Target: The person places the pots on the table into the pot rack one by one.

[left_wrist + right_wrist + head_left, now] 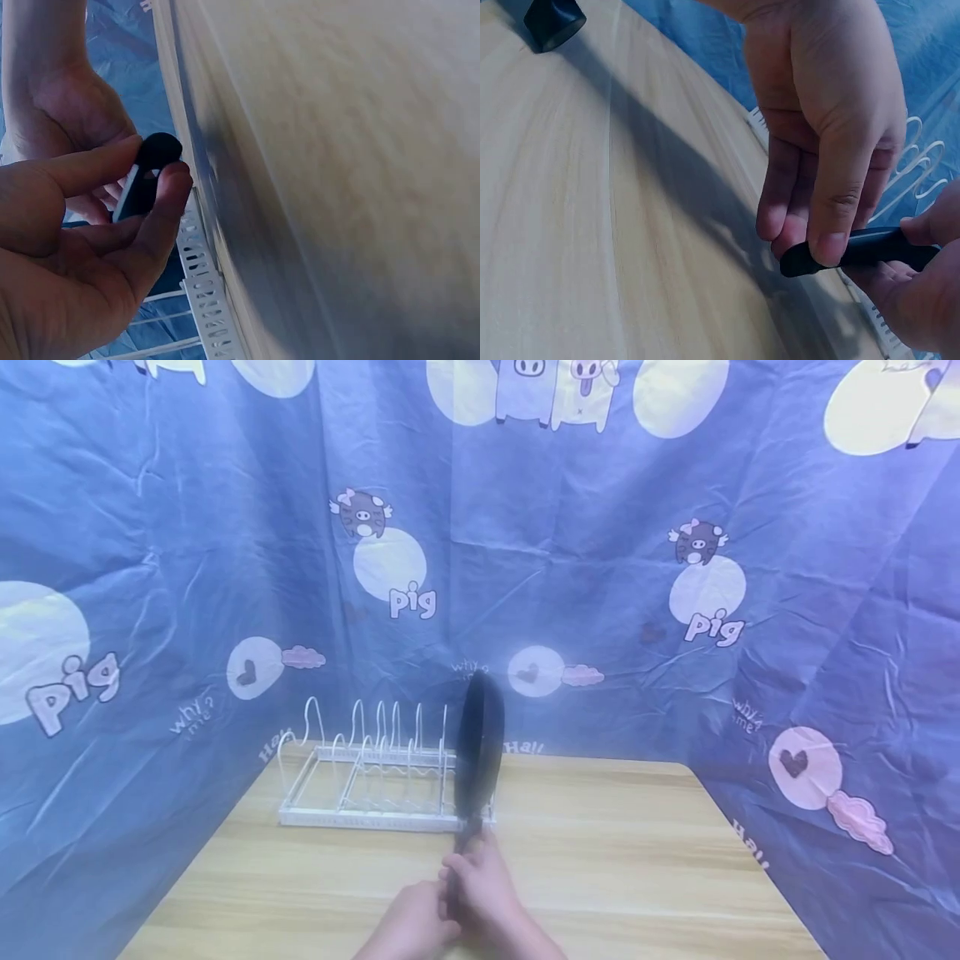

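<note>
A black frying pan (477, 747) stands on edge at the right end of a white wire rack (367, 777), with its handle pointing toward me. My right hand (474, 870) grips the handle partway along. My left hand (433, 912) pinches the handle's free end. In the left wrist view, thumb and fingers of the left hand (154, 169) close on the black handle tip (146, 187), which has a hole. In the right wrist view the right hand (922, 292) holds the handle (874, 246), and the left hand (817, 112) reaches down onto its tip.
The rack sits on a light wooden table (637, 860), and its other slots hold nothing. Blue cartoon-print cloth (600, 568) walls the table at the back and on both sides. A small dark object (551, 22) sits at the right wrist view's top left.
</note>
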`<act>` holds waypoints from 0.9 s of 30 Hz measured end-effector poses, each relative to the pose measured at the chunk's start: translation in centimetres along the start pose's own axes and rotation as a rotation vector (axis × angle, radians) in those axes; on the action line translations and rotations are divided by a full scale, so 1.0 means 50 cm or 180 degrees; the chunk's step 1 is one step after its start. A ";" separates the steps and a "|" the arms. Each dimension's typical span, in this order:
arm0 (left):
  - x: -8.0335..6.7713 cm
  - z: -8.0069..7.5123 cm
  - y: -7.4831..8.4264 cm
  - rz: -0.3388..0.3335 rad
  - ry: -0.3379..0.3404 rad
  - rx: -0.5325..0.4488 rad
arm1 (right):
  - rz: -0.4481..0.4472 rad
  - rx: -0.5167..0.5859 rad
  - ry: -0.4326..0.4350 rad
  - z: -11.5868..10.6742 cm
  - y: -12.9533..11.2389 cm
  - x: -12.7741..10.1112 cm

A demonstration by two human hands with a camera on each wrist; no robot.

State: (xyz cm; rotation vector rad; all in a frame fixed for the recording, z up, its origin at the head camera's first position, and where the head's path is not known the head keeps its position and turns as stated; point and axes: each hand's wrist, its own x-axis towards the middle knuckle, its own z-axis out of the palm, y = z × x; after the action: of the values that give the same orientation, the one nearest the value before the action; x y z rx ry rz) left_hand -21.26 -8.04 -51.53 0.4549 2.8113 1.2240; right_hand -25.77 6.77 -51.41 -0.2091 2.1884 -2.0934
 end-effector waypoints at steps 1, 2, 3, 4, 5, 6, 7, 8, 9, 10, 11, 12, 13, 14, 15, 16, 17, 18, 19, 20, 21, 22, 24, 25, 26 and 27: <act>-0.001 0.001 0.002 0.0013 0.0016 0.0072 | 0.0037 0.0005 -0.0026 0.001 0.002 0.000; -0.002 0.002 0.003 0.0012 0.0026 0.0115 | 0.0063 -0.0004 -0.0040 0.002 0.004 0.001; -0.003 0.003 0.005 0.0008 0.0040 0.0155 | 0.0095 -0.0009 -0.0049 0.002 0.005 0.002; -0.004 0.002 0.007 0.0010 0.0054 0.0183 | 0.0104 -0.0041 -0.0062 0.003 0.007 0.004; -0.005 0.002 0.009 0.0002 0.0062 0.0194 | 0.0071 -0.0093 -0.0058 0.004 0.008 0.005; -0.006 0.002 0.010 -0.0008 0.0079 0.0213 | 0.0031 -0.0165 -0.0041 0.005 0.010 0.007; -0.007 0.002 0.011 -0.0010 0.0095 0.0247 | 0.0003 -0.0231 -0.0034 0.005 0.011 0.009; -0.008 0.002 0.011 -0.0015 0.0106 0.0265 | -0.0039 -0.0292 -0.0028 0.006 0.013 0.011; -0.009 0.002 0.011 -0.0007 0.0112 0.0295 | -0.0069 -0.0348 -0.0027 0.006 0.014 0.012; -0.009 0.002 0.011 0.0004 0.0117 0.0330 | -0.0059 -0.0346 -0.0048 0.006 0.016 0.013; -0.009 0.003 0.010 0.0012 0.0111 0.0351 | -0.0035 -0.0323 -0.0071 0.005 0.018 0.013; -0.010 0.004 0.010 0.0017 0.0100 0.0384 | 0.0019 -0.0280 -0.0107 0.004 0.020 0.013; -0.010 0.004 0.009 0.0031 0.0082 0.0406 | 0.0058 -0.0236 -0.0153 0.003 0.022 0.014; -0.009 0.005 0.009 0.0053 0.0065 0.0431 | 0.0068 -0.0221 -0.0187 0.002 0.024 0.016; -0.008 0.006 0.008 0.0078 0.0052 0.0457 | 0.0099 -0.0189 -0.0219 0.001 0.026 0.018; -0.007 0.006 0.008 0.0094 0.0041 0.0470 | 0.0110 -0.0169 -0.0254 0.000 0.027 0.020; -0.006 0.005 0.008 0.0107 0.0028 0.0470 | 0.0066 -0.0208 -0.0270 -0.001 0.029 0.022; -0.005 0.005 0.009 0.0129 0.0017 0.0489 | 0.0014 -0.0244 -0.0283 -0.002 0.030 0.025; -0.004 0.003 0.010 0.0146 0.0006 0.0483 | -0.0031 -0.0284 -0.0285 -0.002 0.032 0.029; -0.004 0.002 0.010 0.0151 -0.0007 0.0463 | -0.0072 -0.0319 -0.0278 -0.002 0.032 0.031; -0.004 0.000 0.012 0.0141 -0.0028 0.0421 | -0.0074 -0.0319 -0.0279 -0.002 0.033 0.034; -0.005 -0.002 0.013 0.0137 -0.0066 0.0387 | -0.0088 -0.0310 -0.0284 -0.002 0.034 0.036; -0.008 -0.005 0.015 0.0154 -0.0151 0.0379 | -0.0070 -0.0239 -0.0307 -0.005 0.038 0.041; -0.009 -0.006 0.016 0.0174 -0.0191 0.0357 | -0.0014 -0.0138 -0.0340 -0.006 0.040 0.042; -0.011 -0.007 0.017 0.0226 -0.0231 0.0372 | 0.0044 -0.0003 -0.0381 -0.009 0.042 0.043; -0.012 -0.007 0.017 0.0370 -0.0295 0.0537 | 0.0119 0.0107 -0.0434 -0.012 0.043 0.043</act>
State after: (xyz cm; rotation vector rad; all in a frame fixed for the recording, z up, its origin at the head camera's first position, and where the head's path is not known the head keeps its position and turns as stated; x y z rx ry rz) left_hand -20.54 -7.89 -50.71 0.6744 2.8556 0.9584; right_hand -28.07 7.08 -53.49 -0.2963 2.0624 -2.0306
